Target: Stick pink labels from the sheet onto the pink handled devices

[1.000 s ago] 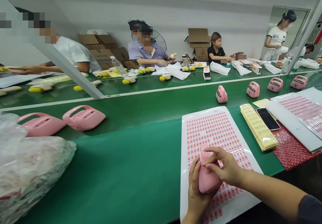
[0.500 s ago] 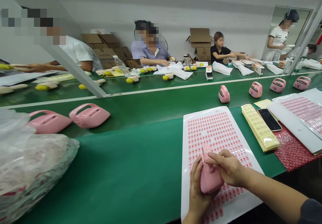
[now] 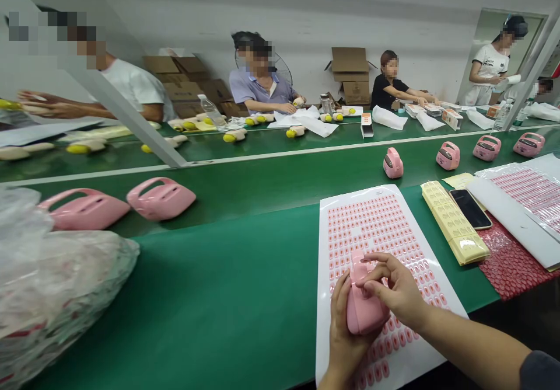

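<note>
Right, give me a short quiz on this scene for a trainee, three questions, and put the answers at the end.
1. Which hand is underneath the pink device, the left hand or the right hand?
2. True or false: the black smartphone lies to the right of the yellow stack.
3. How many pink devices stand in the row on the green conveyor belt beyond the right end of the white sheet?

Key: 1. The left hand. 2. True. 3. Four.
</note>
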The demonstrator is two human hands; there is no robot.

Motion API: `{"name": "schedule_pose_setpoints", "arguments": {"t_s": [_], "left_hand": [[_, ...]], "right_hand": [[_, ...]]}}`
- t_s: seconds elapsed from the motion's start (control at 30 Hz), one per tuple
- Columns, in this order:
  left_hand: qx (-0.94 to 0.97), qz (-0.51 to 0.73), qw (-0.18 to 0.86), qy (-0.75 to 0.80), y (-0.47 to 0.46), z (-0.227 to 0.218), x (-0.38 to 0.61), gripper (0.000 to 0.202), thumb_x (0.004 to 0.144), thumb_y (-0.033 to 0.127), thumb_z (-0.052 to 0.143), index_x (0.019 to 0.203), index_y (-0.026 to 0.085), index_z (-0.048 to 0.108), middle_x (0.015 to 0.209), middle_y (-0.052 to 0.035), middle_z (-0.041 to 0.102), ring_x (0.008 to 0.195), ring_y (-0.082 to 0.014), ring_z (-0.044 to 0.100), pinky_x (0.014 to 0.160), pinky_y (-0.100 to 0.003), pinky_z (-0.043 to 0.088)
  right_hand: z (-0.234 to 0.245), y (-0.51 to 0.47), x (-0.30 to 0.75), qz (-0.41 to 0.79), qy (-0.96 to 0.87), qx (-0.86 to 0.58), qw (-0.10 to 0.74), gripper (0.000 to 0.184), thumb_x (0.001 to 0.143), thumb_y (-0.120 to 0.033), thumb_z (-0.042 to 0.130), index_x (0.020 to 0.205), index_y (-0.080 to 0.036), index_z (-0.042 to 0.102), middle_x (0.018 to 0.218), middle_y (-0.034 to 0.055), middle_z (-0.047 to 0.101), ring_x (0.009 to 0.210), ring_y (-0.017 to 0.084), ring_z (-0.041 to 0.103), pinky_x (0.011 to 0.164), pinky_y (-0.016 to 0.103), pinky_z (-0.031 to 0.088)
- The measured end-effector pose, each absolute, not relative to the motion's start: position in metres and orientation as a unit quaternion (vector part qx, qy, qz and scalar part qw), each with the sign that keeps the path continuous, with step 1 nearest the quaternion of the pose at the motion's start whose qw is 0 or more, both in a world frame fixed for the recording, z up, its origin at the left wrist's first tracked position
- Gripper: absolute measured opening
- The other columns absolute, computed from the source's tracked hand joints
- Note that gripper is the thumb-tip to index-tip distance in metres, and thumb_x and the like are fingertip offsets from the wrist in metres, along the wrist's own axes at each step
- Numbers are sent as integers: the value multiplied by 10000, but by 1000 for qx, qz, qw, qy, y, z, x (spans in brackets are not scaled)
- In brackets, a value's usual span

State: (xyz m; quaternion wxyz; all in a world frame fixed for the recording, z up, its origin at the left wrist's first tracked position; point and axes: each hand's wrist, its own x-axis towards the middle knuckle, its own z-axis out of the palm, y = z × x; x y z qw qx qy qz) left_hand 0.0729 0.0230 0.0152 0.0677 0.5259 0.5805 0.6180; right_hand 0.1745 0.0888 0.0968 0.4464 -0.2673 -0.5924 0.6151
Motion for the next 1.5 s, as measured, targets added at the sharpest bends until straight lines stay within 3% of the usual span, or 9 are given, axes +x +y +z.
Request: {"name": "schedule_pose_setpoints", "arguments": {"t_s": [0.37, 0.63, 0.97, 1.17, 1.27, 1.4, 1.5], "left_hand": [[532, 602, 68, 592, 23, 17, 75, 756, 669, 346, 715, 1324, 305, 338, 1326, -134, 445, 1252, -328, 403, 977, -570, 369], [530, 612, 72, 582, 23, 17, 73, 712, 671, 358, 711, 1299, 309, 381, 1327, -116, 455, 1235, -335, 422, 959, -550, 397], [524, 613, 70, 587, 23, 19, 75, 711, 680, 384, 703, 1306, 316, 373, 1328, -112, 446, 1226, -329, 431, 966, -548, 395], [541, 604, 57, 582, 24, 20, 75, 713, 693, 364, 697, 1314, 321, 349, 1330, -121, 431, 1223, -311, 439, 961, -541, 405], [551, 604, 43, 574, 26, 14, 71, 723, 685, 368, 702, 1317, 317, 355, 1328, -121, 438, 1210, -313, 453, 950, -529, 421], [571, 600, 9, 560, 29, 6, 65, 763, 667, 372, 712, 1334, 301, 348, 1312, -121, 470, 1185, -324, 480, 912, -509, 462], [597, 577, 6, 558, 27, 9, 60, 788, 667, 326, 719, 1347, 301, 322, 1329, -125, 457, 1190, -323, 477, 907, -502, 471]], "right_hand": [[107, 96, 175, 590, -640, -257, 420, 364, 740, -180, 562, 1098, -220, 510, 615, -56, 657, 643, 146, 641, 745, 328, 513], [106, 97, 178, 550, -692, -242, 400, 410, 753, -127, 533, 1147, -230, 485, 683, -44, 679, 678, 145, 657, 776, 339, 512], [92, 99, 178, 348, -782, -216, 469, 402, 811, -137, 510, 1193, -259, 494, 762, -11, 717, 811, 179, 641, 803, 346, 499], [87, 102, 179, 228, -824, -162, 492, 555, 869, -142, 449, 1368, -314, 276, 861, -18, 725, 709, 179, 586, 709, 325, 500], [85, 104, 181, 208, -837, -154, 482, 600, 874, -165, 456, 1400, -304, 203, 887, -10, 721, 723, 183, 585, 733, 328, 493], [85, 105, 184, 263, -840, -178, 440, 782, 806, -229, 568, 1419, -271, 83, 1123, 63, 642, 920, 212, 584, 834, 389, 476], [85, 106, 184, 343, -821, -219, 401, 895, 720, -254, 649, 1412, -248, 80, 1262, 126, 521, 944, 220, 564, 826, 411, 484]]}}
